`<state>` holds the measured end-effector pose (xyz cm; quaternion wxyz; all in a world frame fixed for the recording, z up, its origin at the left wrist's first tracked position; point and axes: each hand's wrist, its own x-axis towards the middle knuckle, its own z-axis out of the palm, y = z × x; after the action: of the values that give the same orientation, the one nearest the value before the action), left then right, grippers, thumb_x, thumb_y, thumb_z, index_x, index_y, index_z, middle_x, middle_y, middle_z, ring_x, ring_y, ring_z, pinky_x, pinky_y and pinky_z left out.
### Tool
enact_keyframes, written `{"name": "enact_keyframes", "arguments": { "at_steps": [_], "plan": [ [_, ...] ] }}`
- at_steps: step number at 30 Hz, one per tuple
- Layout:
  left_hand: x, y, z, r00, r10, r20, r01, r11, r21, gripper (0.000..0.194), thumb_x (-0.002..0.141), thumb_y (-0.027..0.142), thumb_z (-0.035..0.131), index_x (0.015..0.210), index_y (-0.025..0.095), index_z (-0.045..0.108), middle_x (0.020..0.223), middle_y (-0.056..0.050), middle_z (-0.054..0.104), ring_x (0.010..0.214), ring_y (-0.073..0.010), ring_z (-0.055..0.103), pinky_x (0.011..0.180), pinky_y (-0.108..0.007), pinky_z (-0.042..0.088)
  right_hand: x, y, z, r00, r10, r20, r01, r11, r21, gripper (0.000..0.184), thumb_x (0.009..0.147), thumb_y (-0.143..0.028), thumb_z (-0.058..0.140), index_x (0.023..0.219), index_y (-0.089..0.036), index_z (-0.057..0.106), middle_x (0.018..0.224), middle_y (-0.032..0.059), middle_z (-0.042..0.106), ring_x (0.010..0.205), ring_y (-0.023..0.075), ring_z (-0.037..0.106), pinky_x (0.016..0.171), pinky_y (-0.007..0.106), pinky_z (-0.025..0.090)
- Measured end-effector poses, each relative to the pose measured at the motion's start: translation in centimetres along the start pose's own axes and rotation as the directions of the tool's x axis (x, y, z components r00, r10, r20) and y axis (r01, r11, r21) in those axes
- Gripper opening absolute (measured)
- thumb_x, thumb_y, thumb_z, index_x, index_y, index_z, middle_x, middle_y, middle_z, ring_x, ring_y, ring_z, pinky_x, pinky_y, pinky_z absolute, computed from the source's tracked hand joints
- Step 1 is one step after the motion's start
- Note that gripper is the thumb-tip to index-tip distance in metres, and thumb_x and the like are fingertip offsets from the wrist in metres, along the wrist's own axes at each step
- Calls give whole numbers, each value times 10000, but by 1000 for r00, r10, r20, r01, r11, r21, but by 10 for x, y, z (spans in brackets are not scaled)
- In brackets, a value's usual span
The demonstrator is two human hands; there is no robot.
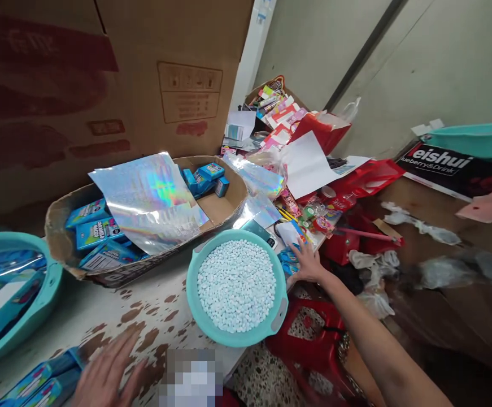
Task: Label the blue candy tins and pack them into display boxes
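My right hand (307, 263) reaches to the table's edge with its fingers spread over small blue packets (288, 260); it touches them without a visible grip. A turquoise basin (194, 305) full of small pale pellet-like candies (237, 285) stands just left of that hand. At the lower left my left hand (110, 367), slightly blurred, has its fingers stretched out beside blue boxes (44, 379). A low cardboard tray (229, 206) behind the basin contains several blue boxes (97, 232), partly covered by shiny holographic sheets (144, 195).
Another turquoise basin (55, 282) with blue packages stands at the left edge. A large carton (144, 73) rises behind the tray. A phone (259, 230), papers (307, 164) and mixed packaging crowd the far table. A red stool (309, 333) is below, plastic bags (377, 271) beyond.
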<state>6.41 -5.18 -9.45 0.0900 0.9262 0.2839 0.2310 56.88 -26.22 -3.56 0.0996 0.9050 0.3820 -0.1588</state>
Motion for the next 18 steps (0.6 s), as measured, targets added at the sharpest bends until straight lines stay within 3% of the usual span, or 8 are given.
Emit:
{"name": "enact_keyframes", "arguments": {
  "at_steps": [4, 8, 11, 14, 16, 18],
  "plan": [
    [7, 1, 3, 995, 91, 36, -92, 996, 9, 504, 841, 318, 467, 1343, 332, 418, 1089, -54, 686, 920, -265, 657, 778, -406, 518, 13, -12, 15, 996, -38, -83, 39, 999, 11, 852, 571, -514, 740, 1338, -300, 438, 1439, 149, 260, 1303, 399, 230, 971, 557, 256],
    [-12, -12, 2, 995, 95, 28, -96, 995, 42, 277, 855, 303, 422, 1024, 335, 639, 954, -7, 721, 841, -231, 674, 727, -356, 530, 4, -22, 19, 989, -39, -144, 42, 999, 17, 778, 646, -478, 691, 1351, -288, 422, 1355, 167, 323, 1207, 383, 324, 883, 538, 340],
    [-24, -13, 3, 997, -8, 71, 3, 998, 67, 256, 869, 371, 429, 962, 297, 656, 903, -14, 722, 819, -217, 677, 707, -334, 539, 2, -35, 21, 990, -64, -129, 64, 998, 0, 783, 682, -450, 662, 1386, -284, 363, 1363, 181, 314, 1182, 394, 348, 839, 548, 372],
    [-30, -8, 3, 987, -103, 123, 94, 992, 81, 295, 891, 390, 409, 955, 262, 667, 897, -35, 721, 842, -208, 676, 723, -322, 537, 2, -45, 21, 993, -62, -103, 62, 998, -1, 693, 696, -422, 639, 1323, -215, 433, 1383, 206, 310, 1183, 406, 362, 798, 528, 412],
    [-36, -4, -2, 975, -168, 147, 155, 983, 96, 293, 901, 364, 410, 994, 245, 661, 951, -52, 714, 904, -206, 663, 787, -328, 522, -6, -44, 20, 994, -17, -107, 18, 1000, 11, 626, 704, -402, 624, 1272, -183, 478, 1346, 234, 355, 1163, 417, 399, 773, 520, 425],
    [-48, -1, -11, 958, -267, 101, 253, 958, 138, 286, 901, 320, 425, 1075, 224, 632, 1054, -76, 688, 1009, -219, 628, 872, -359, 486, -23, -32, 18, 987, 17, -162, -11, 999, 38, 611, 717, -410, 604, 1262, -157, 493, 1281, 281, 398, 1151, 440, 429, 778, 542, 409]
  ]
}}
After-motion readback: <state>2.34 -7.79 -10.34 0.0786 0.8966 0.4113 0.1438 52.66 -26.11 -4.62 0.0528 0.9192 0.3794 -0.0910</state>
